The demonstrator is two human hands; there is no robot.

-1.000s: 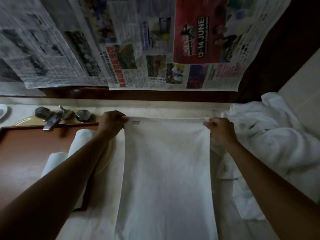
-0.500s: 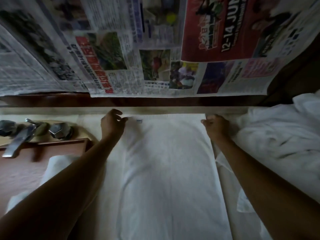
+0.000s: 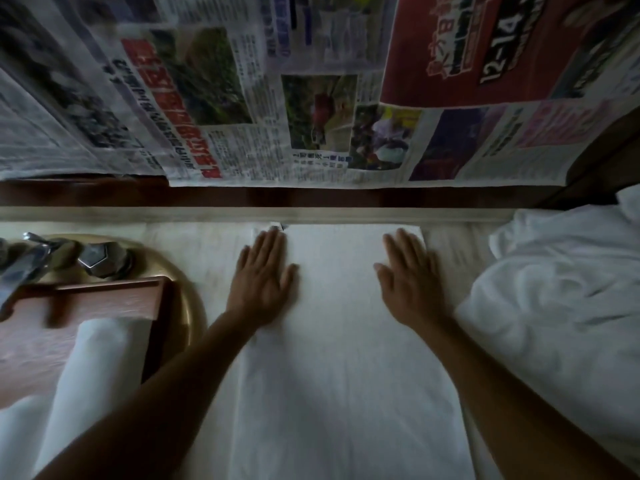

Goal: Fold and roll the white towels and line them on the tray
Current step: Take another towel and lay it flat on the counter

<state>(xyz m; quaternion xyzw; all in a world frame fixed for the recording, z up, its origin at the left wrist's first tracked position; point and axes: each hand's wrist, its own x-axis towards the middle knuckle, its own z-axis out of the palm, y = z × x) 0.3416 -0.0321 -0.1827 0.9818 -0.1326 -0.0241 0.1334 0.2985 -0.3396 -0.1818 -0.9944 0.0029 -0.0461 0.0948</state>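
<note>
Newspaper sheets (image 3: 311, 88) cover the wall above a pale counter (image 3: 207, 244), where a long white towel (image 3: 339, 358) lies flat, stretching from the wall edge toward the person, with a heap of unfolded towels (image 3: 561, 296) just to its right. At the left a brown tray (image 3: 104, 299) carries a rolled towel (image 3: 100, 362), with a metal tap (image 3: 27, 261) behind it. The left hand (image 3: 263, 275) and right hand (image 3: 408, 275) both rest open, palms down, fingers spread, on the flat towel's far end, gripping nothing.
</note>
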